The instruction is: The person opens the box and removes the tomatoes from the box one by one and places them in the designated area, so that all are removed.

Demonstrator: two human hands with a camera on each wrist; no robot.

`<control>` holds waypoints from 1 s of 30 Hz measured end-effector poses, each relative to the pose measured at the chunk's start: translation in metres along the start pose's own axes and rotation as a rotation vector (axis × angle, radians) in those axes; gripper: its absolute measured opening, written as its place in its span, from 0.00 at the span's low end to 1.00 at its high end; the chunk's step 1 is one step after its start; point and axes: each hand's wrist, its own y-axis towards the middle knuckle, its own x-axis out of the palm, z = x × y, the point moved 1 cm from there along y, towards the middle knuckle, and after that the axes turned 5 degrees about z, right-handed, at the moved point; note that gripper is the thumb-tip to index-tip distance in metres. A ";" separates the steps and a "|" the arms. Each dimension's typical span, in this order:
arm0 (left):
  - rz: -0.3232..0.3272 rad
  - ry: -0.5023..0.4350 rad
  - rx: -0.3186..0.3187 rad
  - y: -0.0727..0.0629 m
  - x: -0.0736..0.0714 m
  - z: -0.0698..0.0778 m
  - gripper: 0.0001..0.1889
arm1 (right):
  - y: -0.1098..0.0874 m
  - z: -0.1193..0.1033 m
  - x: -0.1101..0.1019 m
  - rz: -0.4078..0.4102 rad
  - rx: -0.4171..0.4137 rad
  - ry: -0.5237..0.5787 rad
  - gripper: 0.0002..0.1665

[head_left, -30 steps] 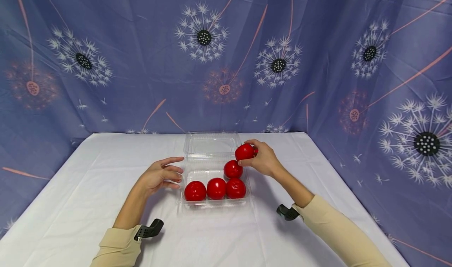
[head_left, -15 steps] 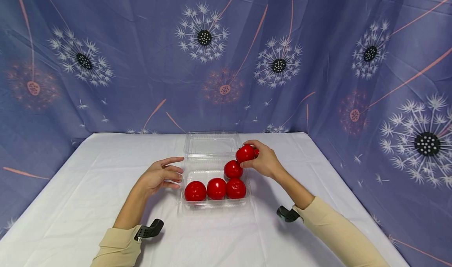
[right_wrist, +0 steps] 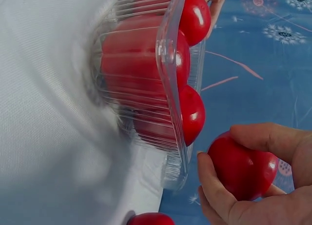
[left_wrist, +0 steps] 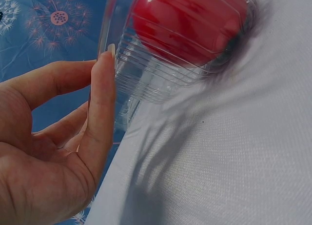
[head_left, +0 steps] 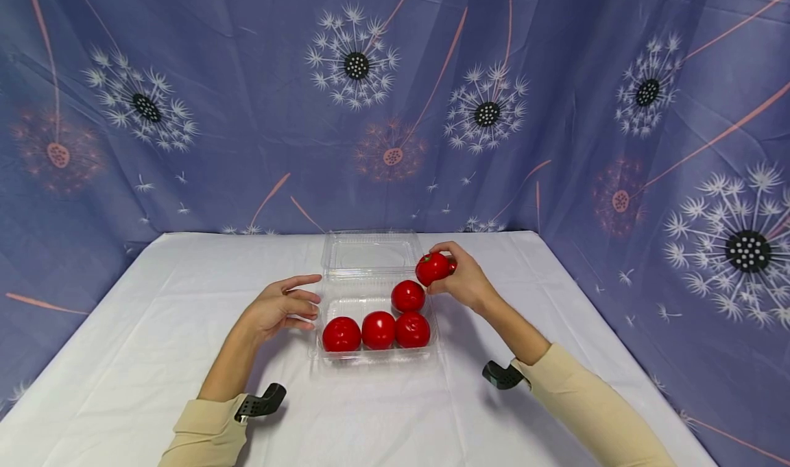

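My right hand holds a red tomato between thumb and fingers, above the back right corner of the clear plastic clamshell box. Its green stem spot faces up towards the head view. In the right wrist view the held tomato is beside the box rim. Inside the box, three tomatoes line the front, among them the left one, and another tomato sits behind the right one. My left hand has its fingers extended, fingertips at the box's left wall.
The box's lid lies folded back behind it. Low in the right wrist view, part of another tomato shows outside the box. A white cloth covers the table, with a dandelion-patterned curtain behind.
My right hand has shifted slightly right with the tomato and turned it, so its green stem spot now shows. The left hand and the box stay in place.
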 end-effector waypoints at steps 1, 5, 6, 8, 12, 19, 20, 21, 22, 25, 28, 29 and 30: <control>0.006 0.001 -0.002 0.000 0.000 0.000 0.41 | 0.000 0.000 0.000 0.001 0.004 0.017 0.45; 0.012 0.005 -0.001 0.000 0.001 0.001 0.41 | -0.001 0.000 -0.001 0.007 0.020 0.065 0.44; 0.011 0.006 0.000 0.000 0.001 0.001 0.41 | -0.001 0.000 0.000 0.008 0.022 0.077 0.43; 0.006 0.008 0.004 -0.001 0.001 0.001 0.42 | -0.001 0.000 0.000 0.016 0.025 0.088 0.41; 0.012 0.004 0.000 0.000 0.001 0.000 0.41 | -0.002 0.001 0.001 0.046 0.010 0.069 0.36; 0.017 0.009 0.001 0.001 0.000 -0.002 0.41 | -0.004 0.003 -0.002 0.063 -0.006 -0.007 0.37; 0.017 0.008 0.001 0.001 0.000 -0.002 0.41 | -0.004 0.003 -0.003 0.060 -0.005 -0.015 0.38; 0.017 0.008 0.000 0.001 0.000 -0.002 0.41 | -0.004 0.003 -0.003 0.058 -0.004 -0.020 0.38; 0.015 0.006 0.001 0.001 0.000 -0.002 0.41 | -0.004 0.004 -0.004 0.059 -0.003 -0.025 0.38; 0.007 -0.001 0.005 0.001 0.000 -0.001 0.41 | -0.004 0.004 -0.007 0.067 0.004 -0.035 0.38; -0.004 -0.008 0.010 0.000 0.000 0.000 0.41 | -0.005 0.006 -0.010 0.076 0.002 -0.033 0.38; -0.005 -0.010 0.010 0.000 0.000 0.000 0.41 | -0.005 0.006 -0.011 0.077 0.001 -0.032 0.38; -0.006 -0.011 0.010 0.000 0.000 0.000 0.41 | -0.005 0.007 -0.012 0.079 -0.002 -0.036 0.38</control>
